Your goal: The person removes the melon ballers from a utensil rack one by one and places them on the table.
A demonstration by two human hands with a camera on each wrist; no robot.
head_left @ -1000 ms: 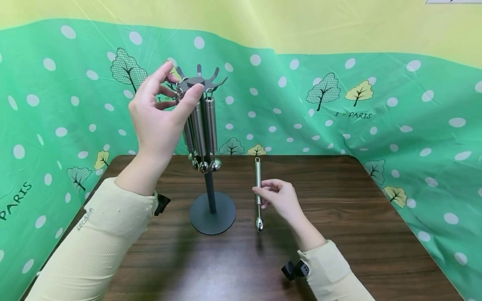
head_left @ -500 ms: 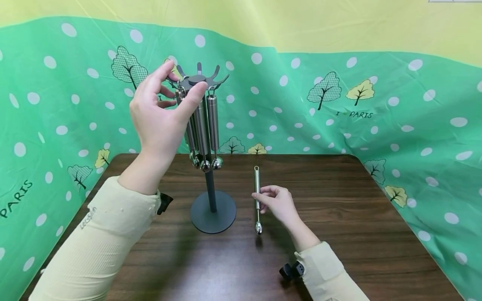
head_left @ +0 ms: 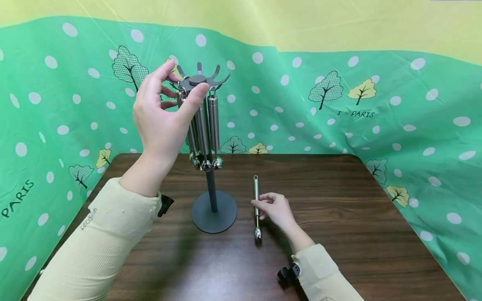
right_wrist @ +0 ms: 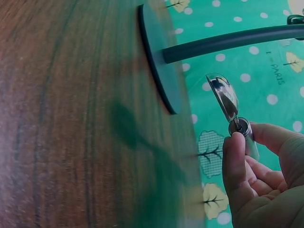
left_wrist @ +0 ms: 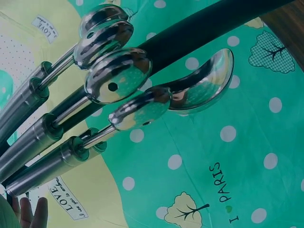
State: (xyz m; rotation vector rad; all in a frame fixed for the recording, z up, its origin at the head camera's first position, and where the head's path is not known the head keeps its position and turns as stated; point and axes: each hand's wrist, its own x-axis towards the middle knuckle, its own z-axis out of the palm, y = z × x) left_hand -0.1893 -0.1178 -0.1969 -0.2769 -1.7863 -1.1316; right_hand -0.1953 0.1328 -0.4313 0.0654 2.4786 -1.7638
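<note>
Tabletop (head_left: 357, 217) below, the right hand (head_left: 278, 210) pinches a scoop (head_left: 256, 190).

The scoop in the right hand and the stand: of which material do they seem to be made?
Scoop: shiny metal, probably stainless steel; its bowl shows mirror-like reflections.
Stand: matte dark grey, perhaps painted metal, but its even, dull surface leaves this open.

Left of the right hand's (head_left: 276, 209) fingertips, beyond the utensil (head_left: 256, 188) they pinch, a gap opens over the table (head_left: 339, 200) until the stand (head_left: 211, 186) and its round base (head_left: 214, 223) bar the way; rightward of those fingers the wood offers broad passage. At the left hand (head_left: 162, 110), hanging utensils (head_left: 214, 123) crowd the space just below the thumb, and hooks (head_left: 199, 67) fan out rightward of the fingertips, with free air above.
</note>
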